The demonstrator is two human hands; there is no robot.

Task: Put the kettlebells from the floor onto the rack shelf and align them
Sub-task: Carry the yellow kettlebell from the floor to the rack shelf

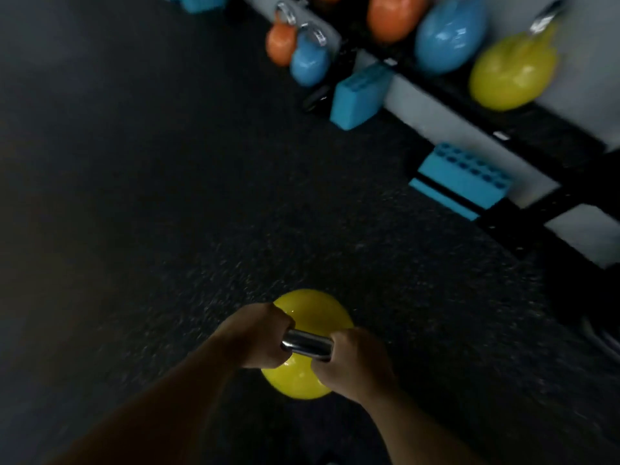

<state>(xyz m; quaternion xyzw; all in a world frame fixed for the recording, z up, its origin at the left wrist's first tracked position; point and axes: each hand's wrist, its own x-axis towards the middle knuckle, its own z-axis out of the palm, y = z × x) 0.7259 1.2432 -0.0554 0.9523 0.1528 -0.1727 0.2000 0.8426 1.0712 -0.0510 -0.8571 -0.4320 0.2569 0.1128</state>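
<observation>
A yellow kettlebell (310,317) with a shiny steel handle is at the bottom centre, over the dark floor. My left hand (258,337) grips the left end of its handle and my right hand (352,360) grips the right end. Whether it rests on the floor or hangs above it, I cannot tell. The black rack shelf (550,129) runs diagonally across the upper right. On it sit another yellow kettlebell (510,75), a large blue one (449,38) and a large orange one (392,18). A small orange kettlebell (278,45) and a small blue kettlebell (308,63) are at the rack's far left end.
Blue foam blocks lie on the floor against the rack: one (362,95) by its post, a perforated one (466,177) further right, another (198,1) at the top edge. A white wall (436,115) is behind the rack. Dark speckled rubber floor (167,196) spreads left.
</observation>
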